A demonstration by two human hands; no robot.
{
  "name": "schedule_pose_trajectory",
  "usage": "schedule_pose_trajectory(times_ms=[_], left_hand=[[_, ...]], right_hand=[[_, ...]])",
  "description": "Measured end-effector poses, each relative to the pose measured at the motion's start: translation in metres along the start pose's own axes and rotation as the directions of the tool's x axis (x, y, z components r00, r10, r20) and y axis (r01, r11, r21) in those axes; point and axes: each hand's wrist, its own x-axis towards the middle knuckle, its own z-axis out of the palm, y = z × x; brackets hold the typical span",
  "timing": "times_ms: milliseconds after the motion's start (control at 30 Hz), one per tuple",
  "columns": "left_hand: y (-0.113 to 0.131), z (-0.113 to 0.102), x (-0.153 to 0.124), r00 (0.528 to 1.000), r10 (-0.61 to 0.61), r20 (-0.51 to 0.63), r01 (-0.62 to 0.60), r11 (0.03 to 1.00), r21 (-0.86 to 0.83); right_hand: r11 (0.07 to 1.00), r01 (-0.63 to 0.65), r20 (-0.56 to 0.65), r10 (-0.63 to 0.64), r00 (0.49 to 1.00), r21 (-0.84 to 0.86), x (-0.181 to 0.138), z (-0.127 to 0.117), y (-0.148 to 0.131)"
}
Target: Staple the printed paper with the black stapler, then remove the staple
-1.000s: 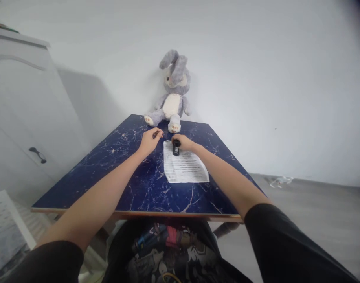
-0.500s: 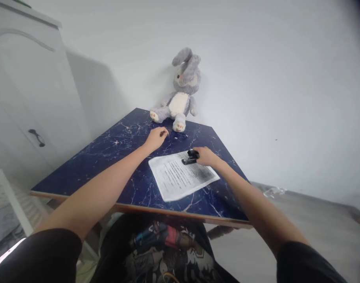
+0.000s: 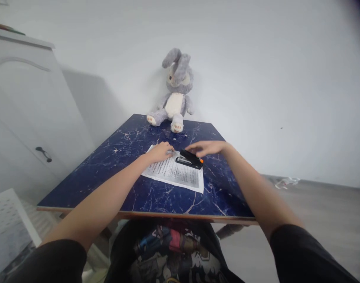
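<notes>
A printed sheet of paper (image 3: 174,173) lies on the dark blue marbled table (image 3: 129,192). My left hand (image 3: 160,152) rests on the paper's far left corner with its fingers curled down onto it. A black stapler (image 3: 189,159) with an orange end sits on the paper's far right part. My right hand (image 3: 206,147) hovers just above and behind the stapler, fingers stretched out flat and holding nothing.
A grey and white plush rabbit (image 3: 174,92) sits against the wall at the table's far edge. A small pale speck (image 3: 174,138) lies on the table in front of it. A white cabinet (image 3: 26,114) with a dark handle stands at the left.
The paper has turned and shifted left. My right hand has let go of the stapler and lifted off it. My left hand came down from the bare table onto the paper's corner.
</notes>
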Motion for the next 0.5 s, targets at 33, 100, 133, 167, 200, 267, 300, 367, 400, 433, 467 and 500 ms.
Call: schedule_pose_trajectory(times_ms=[33, 100, 133, 167, 200, 267, 300, 367, 400, 433, 467, 500], left_hand=[[0.002, -0.001, -0.001, 1.000, -0.002, 0.006, 0.002, 1.000, 0.007], [0.009, -0.004, -0.003, 1.000, -0.020, 0.012, 0.019, 0.999, 0.036], [0.014, -0.005, -0.004, 0.999, -0.034, 0.014, 0.034, 0.998, 0.058], [0.018, -0.007, -0.006, 0.999, -0.051, 0.018, 0.049, 0.995, 0.083], [0.022, -0.008, -0.008, 0.997, -0.068, 0.022, 0.065, 0.992, 0.108], [0.030, -0.009, -0.011, 0.995, -0.099, 0.031, 0.093, 0.984, 0.152], [0.033, -0.010, -0.012, 0.993, -0.110, 0.034, 0.102, 0.980, 0.170], [0.037, -0.010, -0.013, 0.991, -0.126, 0.034, 0.117, 0.974, 0.196], [0.040, -0.010, -0.014, 0.990, -0.134, 0.032, 0.125, 0.971, 0.206], [0.042, -0.010, -0.014, 0.989, -0.143, 0.027, 0.134, 0.967, 0.215], [0.044, -0.009, -0.014, 0.988, -0.154, 0.022, 0.145, 0.964, 0.225], [0.045, -0.008, -0.013, 0.987, -0.161, 0.016, 0.153, 0.960, 0.234]], right_hand=[[0.999, 0.036, -0.093, -0.033, 0.995, 0.031, 0.011, -0.010, 0.004], [0.997, -0.056, -0.370, 0.030, 0.929, -0.058, 0.047, -0.022, 0.010], [0.966, -0.194, -0.440, 0.102, 0.892, -0.170, 0.070, -0.024, 0.011], [0.900, -0.320, -0.458, 0.160, 0.874, -0.296, 0.093, -0.024, 0.012], [0.879, -0.342, -0.466, 0.163, 0.870, -0.331, 0.116, -0.023, 0.012], [0.871, -0.327, -0.430, 0.153, 0.890, -0.366, 0.153, -0.017, 0.011], [0.878, -0.303, -0.405, 0.142, 0.903, -0.370, 0.166, -0.014, 0.010], [0.877, -0.280, -0.356, 0.137, 0.924, -0.390, 0.183, -0.011, 0.008], [0.874, -0.274, -0.340, 0.135, 0.931, -0.401, 0.189, -0.010, 0.006], [0.872, -0.267, -0.334, 0.129, 0.934, -0.411, 0.195, -0.010, 0.003], [0.871, -0.256, -0.337, 0.112, 0.935, -0.420, 0.200, -0.010, -0.002], [0.871, -0.241, -0.349, 0.087, 0.933, -0.429, 0.207, -0.009, -0.008]])
